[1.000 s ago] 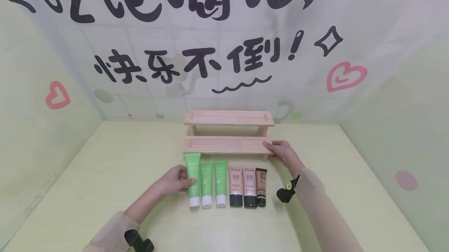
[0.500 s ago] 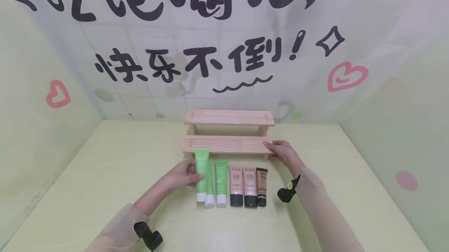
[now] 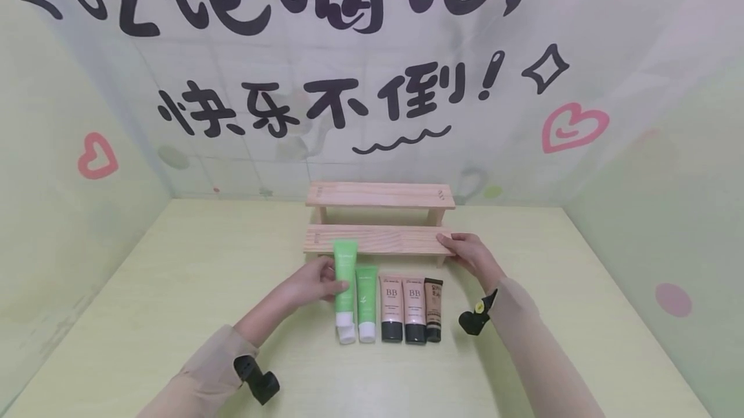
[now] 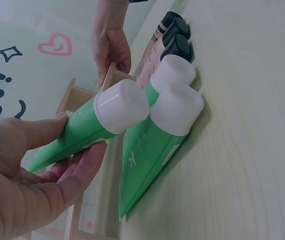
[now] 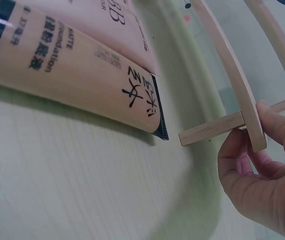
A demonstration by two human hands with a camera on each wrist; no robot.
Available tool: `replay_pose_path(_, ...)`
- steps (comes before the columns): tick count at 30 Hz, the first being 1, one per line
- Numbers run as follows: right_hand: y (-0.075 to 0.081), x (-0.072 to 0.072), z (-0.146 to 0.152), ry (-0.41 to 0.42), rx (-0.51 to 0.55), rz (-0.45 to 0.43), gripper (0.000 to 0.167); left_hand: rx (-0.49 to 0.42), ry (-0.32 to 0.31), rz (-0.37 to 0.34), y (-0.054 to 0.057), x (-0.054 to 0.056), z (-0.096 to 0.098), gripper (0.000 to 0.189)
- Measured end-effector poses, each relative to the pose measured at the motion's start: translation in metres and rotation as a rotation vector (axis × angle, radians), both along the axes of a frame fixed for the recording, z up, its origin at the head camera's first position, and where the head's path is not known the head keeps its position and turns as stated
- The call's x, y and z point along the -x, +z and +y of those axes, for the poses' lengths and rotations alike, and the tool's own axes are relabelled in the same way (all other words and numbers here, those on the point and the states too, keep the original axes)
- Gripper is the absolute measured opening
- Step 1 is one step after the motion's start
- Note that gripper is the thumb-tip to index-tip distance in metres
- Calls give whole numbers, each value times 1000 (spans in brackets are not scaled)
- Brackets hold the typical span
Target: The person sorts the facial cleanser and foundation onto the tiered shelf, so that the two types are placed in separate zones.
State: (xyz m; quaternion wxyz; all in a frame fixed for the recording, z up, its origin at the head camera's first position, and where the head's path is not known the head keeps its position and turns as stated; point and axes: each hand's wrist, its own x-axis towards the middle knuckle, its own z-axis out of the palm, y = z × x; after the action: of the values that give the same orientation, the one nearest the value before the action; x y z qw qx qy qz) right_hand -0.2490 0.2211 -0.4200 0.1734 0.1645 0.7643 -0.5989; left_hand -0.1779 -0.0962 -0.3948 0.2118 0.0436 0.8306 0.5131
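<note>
Left hand [image 3: 314, 281] pinches light-green, white-capped squeeze tube [image 3: 345, 269] above two matching tubes [image 3: 367, 298]; right hand [image 3: 473, 256] grips lower board [image 3: 392, 240] of pale two-tier wooden rack [image 3: 380, 195].

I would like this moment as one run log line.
left hand: holds green tube above table | right hand: grips wooden stand | table: five other tubes

Head view: held tube [image 3: 345, 263] mostly hides second green tube [image 3: 347, 335].
</note>
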Motion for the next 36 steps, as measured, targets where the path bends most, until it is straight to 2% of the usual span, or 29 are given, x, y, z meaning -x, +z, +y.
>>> replay_pose_path(8,-1,0,0,-15,22,5,69,-30,-28,19,2,4,11,48)
replay_pose_path(21,-2,0,0,-27,36,5,68,6,-58,38,7,12,23,53)
replay_pose_path(28,-3,0,0,-30,43,-3,69,29,-49,42,11,16,29,55)
replay_pose_path(36,-2,-1,0,-27,43,0,68,18,-43,61,17,21,34,49)
